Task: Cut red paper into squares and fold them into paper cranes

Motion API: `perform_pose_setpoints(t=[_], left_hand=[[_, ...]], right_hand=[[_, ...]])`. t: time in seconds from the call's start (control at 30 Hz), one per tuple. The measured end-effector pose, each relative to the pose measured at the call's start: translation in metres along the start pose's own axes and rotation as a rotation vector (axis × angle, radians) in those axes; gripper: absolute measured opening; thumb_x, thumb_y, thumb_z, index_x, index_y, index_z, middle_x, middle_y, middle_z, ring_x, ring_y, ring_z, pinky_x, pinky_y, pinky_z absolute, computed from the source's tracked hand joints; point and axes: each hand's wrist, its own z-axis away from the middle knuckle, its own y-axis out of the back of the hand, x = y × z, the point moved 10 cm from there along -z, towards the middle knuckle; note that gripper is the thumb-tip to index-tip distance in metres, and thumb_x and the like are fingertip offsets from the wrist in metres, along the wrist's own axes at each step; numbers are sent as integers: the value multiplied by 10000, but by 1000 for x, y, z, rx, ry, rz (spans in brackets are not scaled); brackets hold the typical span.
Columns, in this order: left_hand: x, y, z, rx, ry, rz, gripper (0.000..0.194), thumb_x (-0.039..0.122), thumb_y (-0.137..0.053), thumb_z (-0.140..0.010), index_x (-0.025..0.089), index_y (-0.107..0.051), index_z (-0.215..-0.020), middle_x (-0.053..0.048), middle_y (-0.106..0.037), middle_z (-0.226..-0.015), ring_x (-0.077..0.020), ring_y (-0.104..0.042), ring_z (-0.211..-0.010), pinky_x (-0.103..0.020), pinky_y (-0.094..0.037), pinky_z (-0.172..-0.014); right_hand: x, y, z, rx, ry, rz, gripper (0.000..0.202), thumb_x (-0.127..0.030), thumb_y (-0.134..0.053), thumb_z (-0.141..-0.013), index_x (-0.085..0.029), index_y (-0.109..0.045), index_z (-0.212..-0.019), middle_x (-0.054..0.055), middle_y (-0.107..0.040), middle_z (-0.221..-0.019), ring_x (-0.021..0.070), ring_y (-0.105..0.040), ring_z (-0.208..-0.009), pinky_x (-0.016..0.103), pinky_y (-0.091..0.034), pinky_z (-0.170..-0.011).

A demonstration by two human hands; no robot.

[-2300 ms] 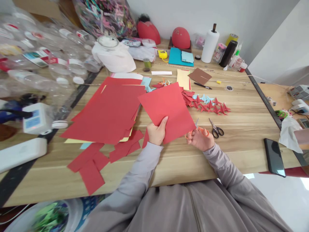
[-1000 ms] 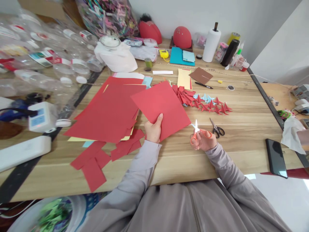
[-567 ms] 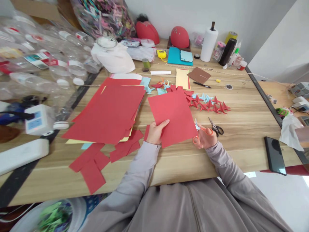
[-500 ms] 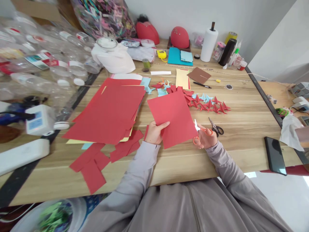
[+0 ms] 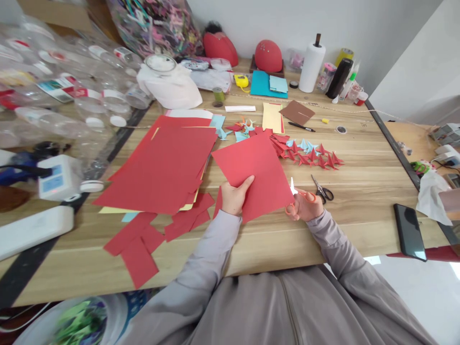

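Note:
My left hand grips a sheet of red paper by its lower left side, thumb on top and fingers underneath. The sheet is held tilted above the table. Close to its right corner, my right hand holds orange-handled scissors, with the white blades pointing up and away from me. Whether the blades touch the paper I cannot tell. A stack of large red sheets lies to the left, with small red paper pieces in front of it. Folded red and light blue paper shapes lie beyond the held sheet.
Black scissors lie just past my right hand, and a phone rests at the right edge. Plastic bottles crowd the left. Along the back stand a white paper roll, a black bottle and a red dome.
My left hand has turned the red sheet slightly, and its upper left corner has shifted left. The right hand with the scissors has hardly moved.

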Motion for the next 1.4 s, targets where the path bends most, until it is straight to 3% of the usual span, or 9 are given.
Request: perform_pose_setpoints(t=[0.17,0.43,0.7,0.97,1.2,1.4], left_hand=[[15,2,-1,-6,-136,-167,380,429,-782,-600,108,-726,-795,-128,-754,-890,-252,-705,-843,-342,-585,-734],[18,0,-4,-61,-162,-257,384,440,-769,-606,109,-730,-799,-123,-754,-889,-260,-707,-845,-348,-585,-739],[17,-2,-4,-57,-242,-311,331,432,-752,-629,121,-715,-733,-97,-749,-791,-233,-703,-751,-319,-584,-677],[27,7,-2,43,-291,-324,343,438,-757,-603,117,-694,-708,-79,-730,-730,-220,-690,-722,-323,-584,-689],[37,10,2,104,-346,-317,323,399,-783,-578,113,-702,-707,-87,-737,-756,-220,-689,-720,-315,-585,-678],[38,11,0,85,-397,-337,312,401,-762,-622,112,-700,-721,-83,-732,-752,-214,-690,-727,-313,-581,-694]], right_hand=[[-4,-8,-1,-35,18,-55,457,-626,-627,-692,-211,-538,-860,1,-621,-665,127,-471,-485,262,-360,-485],[-6,-9,0,-51,47,-87,425,-575,-615,-737,-233,-553,-981,1,-654,-689,139,-499,-494,242,-353,-463],[-5,-9,-2,-43,50,-107,494,-568,-630,-736,-172,-589,-1028,21,-666,-695,120,-470,-453,248,-348,-456],[-4,-3,0,-33,41,-116,405,-572,-590,-757,-199,-565,-915,11,-619,-690,142,-486,-533,265,-350,-514],[-7,2,-3,59,90,-144,422,-564,-612,-746,-213,-553,-972,9,-620,-691,153,-502,-598,250,-309,-511],[-11,-3,-3,55,119,-168,379,-522,-655,-739,-217,-570,-949,24,-638,-709,154,-510,-616,251,-310,-518]])
